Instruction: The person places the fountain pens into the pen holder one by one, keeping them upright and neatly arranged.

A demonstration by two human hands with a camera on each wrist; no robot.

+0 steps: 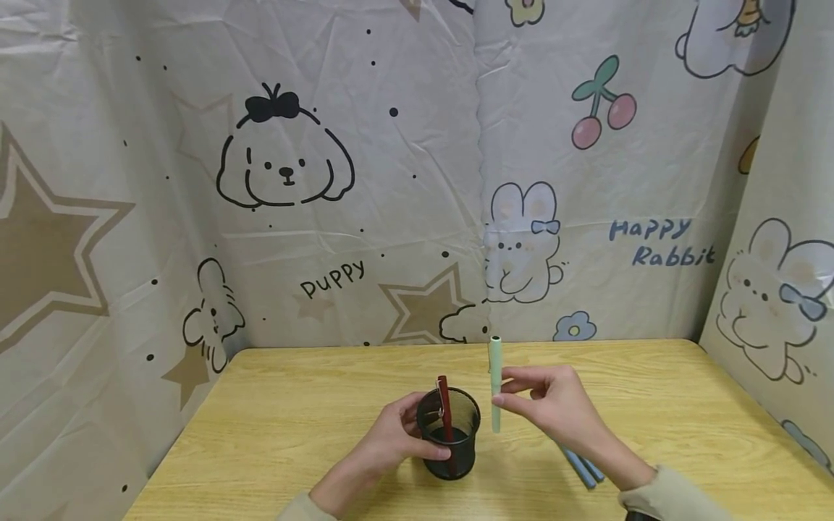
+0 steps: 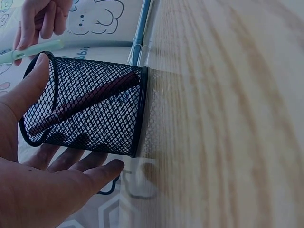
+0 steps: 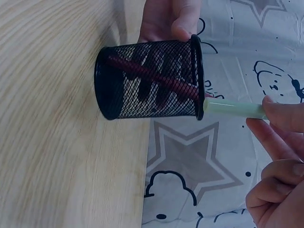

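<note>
Around cup (image 1: 465, 456), left hand (image 1: 394, 440); on green pen (image 1: 496, 362), right hand's (image 1: 555, 404) pinch

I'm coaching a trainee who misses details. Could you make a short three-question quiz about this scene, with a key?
1. True or false: the blue pens lie on the table.
2. The mesh cup has something leaning inside it. What colour is it?
A) light green
B) dark red
C) blue
3. Which hand holds the cup, and what does the other hand pinch?

Key:
1. True; they are partly hidden by the right arm in the head view.
2. B; it is the dark red pen.
3. The left hand holds the cup; the right hand pinches the light green pen.
</note>
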